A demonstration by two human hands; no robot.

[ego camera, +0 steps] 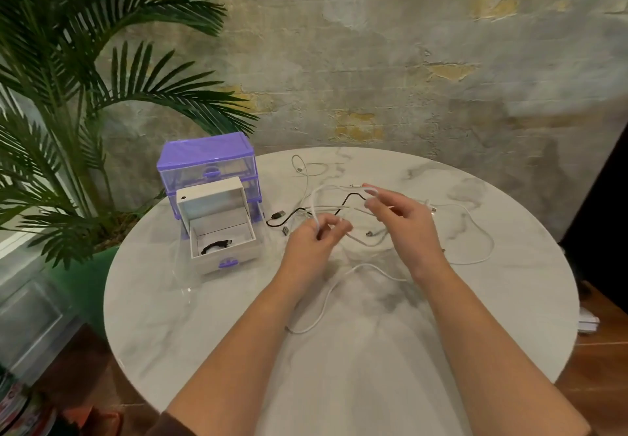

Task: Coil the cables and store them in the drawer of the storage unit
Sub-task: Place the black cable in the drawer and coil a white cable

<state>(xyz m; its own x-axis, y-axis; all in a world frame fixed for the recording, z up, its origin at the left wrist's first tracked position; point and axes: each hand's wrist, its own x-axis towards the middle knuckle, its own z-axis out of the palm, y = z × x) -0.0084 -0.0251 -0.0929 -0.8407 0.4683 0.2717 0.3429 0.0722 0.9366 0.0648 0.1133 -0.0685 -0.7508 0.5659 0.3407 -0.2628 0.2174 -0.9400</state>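
Observation:
A purple and clear storage unit [206,160] stands at the table's far left. Its bottom drawer [224,255] is pulled out, and a coiled black cable [215,246] lies inside. My left hand [312,243] pinches a white cable [326,303] that loops up between both hands and trails down toward the table's front. My right hand [401,216] holds the same cable's loop at its fingertips. A black cable [289,217] with a USB plug lies behind my hands. Another white cable [475,228] curves to the right, and a third [306,168] lies at the far edge.
The round marble table [204,316] stands against a rough plaster wall. A palm plant [68,95] in a green pot spreads over the left side, close to the storage unit. Clear plastic boxes [30,320] sit on the floor at the lower left.

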